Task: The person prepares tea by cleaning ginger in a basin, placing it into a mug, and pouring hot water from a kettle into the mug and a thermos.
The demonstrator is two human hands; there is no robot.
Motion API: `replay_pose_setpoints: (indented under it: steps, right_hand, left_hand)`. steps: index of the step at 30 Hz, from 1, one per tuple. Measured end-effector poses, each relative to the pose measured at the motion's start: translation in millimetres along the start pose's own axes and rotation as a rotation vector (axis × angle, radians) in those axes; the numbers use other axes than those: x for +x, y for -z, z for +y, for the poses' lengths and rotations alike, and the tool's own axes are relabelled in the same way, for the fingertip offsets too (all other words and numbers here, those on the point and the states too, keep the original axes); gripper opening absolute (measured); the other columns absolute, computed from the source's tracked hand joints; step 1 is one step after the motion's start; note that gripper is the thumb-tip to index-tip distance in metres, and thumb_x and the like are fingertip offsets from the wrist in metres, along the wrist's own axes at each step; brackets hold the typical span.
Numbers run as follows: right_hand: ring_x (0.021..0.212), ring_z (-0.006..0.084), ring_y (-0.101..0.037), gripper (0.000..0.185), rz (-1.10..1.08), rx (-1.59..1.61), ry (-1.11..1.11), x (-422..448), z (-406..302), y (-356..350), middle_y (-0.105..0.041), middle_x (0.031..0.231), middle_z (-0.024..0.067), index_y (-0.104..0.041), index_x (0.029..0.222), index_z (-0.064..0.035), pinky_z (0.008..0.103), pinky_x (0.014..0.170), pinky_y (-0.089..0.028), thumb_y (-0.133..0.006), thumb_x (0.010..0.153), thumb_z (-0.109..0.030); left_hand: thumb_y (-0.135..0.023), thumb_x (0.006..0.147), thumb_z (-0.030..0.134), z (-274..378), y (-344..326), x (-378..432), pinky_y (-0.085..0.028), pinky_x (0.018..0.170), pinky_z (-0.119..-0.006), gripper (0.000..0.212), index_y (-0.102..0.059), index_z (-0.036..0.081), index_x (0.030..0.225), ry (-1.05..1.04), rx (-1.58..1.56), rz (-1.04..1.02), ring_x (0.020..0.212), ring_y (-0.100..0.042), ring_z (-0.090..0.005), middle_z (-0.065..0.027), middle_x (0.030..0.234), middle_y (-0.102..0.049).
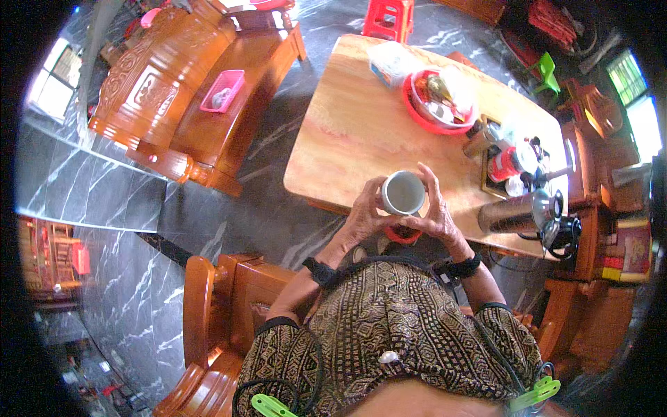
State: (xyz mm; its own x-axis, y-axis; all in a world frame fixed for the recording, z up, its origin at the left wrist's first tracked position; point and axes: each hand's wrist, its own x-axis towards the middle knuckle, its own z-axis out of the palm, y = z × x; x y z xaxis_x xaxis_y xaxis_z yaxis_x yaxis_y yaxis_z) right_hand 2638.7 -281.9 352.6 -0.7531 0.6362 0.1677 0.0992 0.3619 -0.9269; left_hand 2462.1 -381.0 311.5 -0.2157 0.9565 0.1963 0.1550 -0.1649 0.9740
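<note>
A pale cup [403,193] is held up between both hands, its round mouth turned towards me and its inside greyish white. My left hand [366,208] grips its left side, while my right hand [435,212] holds the right side with the fingers spread along the wall. The thumbs come close together below the cup. Behind the hands lies the near edge of a wood-patterned table [333,151]. Part of a red container [404,234] shows beneath my wrists. I cannot tell what, if anything, is in the cup.
On the table stand a red basin [414,112] holding a clear bowl, a plastic bag [391,61], a red-labelled jar [503,166] and a steel thermos [508,213]. A carved wooden bench [208,135] bears a pink basket [223,93]. A red stool [386,21] stands beyond the table.
</note>
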Motion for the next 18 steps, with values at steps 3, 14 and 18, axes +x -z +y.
replay_pose_setpoints:
  steps: [3,14,18]
  right_hand:
    - [0.128,0.0269,-0.044,0.107,-0.103,0.111,0.030,24.0,-8.4,-18.7,-0.048,0.133,0.0161,-0.022,0.145,-0.0020,0.0418,0.105,-0.036,-0.087,0.065,-0.031]
    - [0.118,0.0220,-0.050,0.077,-0.188,0.194,-0.123,138.6,-27.1,-83.3,-0.054,0.121,0.0132,-0.043,0.127,-0.0012,0.0386,0.099,-0.041,-0.084,0.069,-0.029]
    - [0.117,0.0263,-0.051,0.079,-0.257,0.122,0.004,199.4,-16.0,-120.5,-0.053,0.122,0.0168,-0.044,0.127,-0.0001,0.0409,0.099,-0.041,-0.084,0.067,-0.031]
  left_hand:
    - [-0.087,0.064,0.019,-6.5,21.4,-0.5,-0.054,0.085,-0.036,0.080,-0.044,0.007,0.131,0.061,-0.101,0.024,0.109,-0.058,-0.0262,-0.0135,0.124,-0.050]
    - [-0.086,0.067,0.034,-11.5,121.5,32.5,-0.052,0.089,-0.041,0.093,-0.033,0.004,0.137,-0.036,0.432,0.174,0.117,-0.056,-0.0298,-0.0195,0.129,-0.050]
    - [-0.088,0.063,0.042,-11.2,168.8,49.5,-0.053,0.085,-0.040,0.091,-0.039,0.006,0.130,0.097,0.442,0.353,0.108,-0.062,-0.0290,-0.0150,0.115,-0.059]
